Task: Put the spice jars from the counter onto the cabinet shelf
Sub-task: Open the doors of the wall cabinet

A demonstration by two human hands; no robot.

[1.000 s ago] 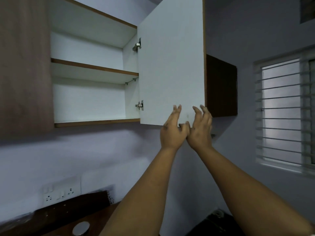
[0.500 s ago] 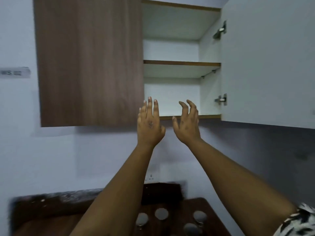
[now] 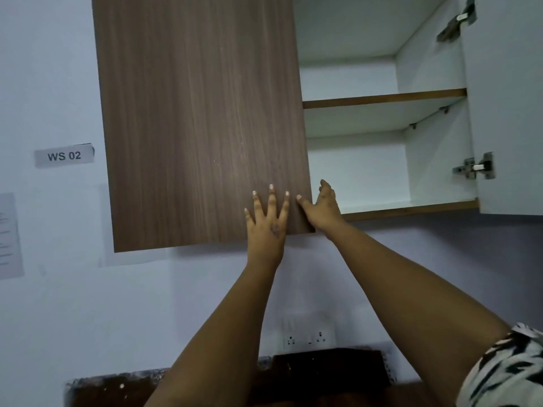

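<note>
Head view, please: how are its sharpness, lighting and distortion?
Head view: mostly sharp, the WS 02 label legible; dim, bluish light; soft shadow beneath the closed wooden door; wide-angle lens tilts the cabinet edges; left hand crisp.

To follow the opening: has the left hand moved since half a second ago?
Yes. The left hand went left onto the closed wooden door, off the lower shelf edge.
</note>
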